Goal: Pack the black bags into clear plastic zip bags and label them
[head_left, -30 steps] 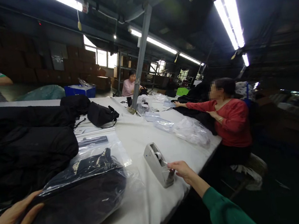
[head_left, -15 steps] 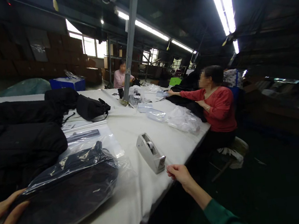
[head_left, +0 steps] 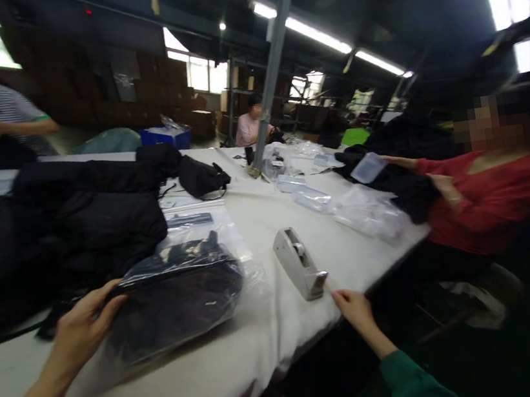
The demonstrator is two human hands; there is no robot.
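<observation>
My left hand [head_left: 80, 330] grips the left edge of a clear plastic bag [head_left: 185, 300], thumb on one side and fingers on the other. Inside the bag lies a flat dark fabric item, its exact kind not clear. My right hand [head_left: 356, 310] is closed in a pinch just off the cutter end of a grey tape dispenser [head_left: 298, 264]. A faint, thin strip of tape [head_left: 329, 286] seems to run from the cutter to my fingertips. The dispenser stands upright on the white table [head_left: 249, 226], right of the bag.
Black fabric bundles [head_left: 107, 226] cover the table's left side, with a small black pouch [head_left: 201, 177] behind. Crumpled plastic bags [head_left: 369, 211] lie near a co-worker in red [head_left: 499, 200]. A metal post [head_left: 273, 74] rises beyond. Another person in stripes [head_left: 13, 108] stands at the far left.
The view has swung left, so everything sits further right and the striped person has appeared. The co-worker in red now holds up a clear plastic piece. Both my hands keep their grips.
</observation>
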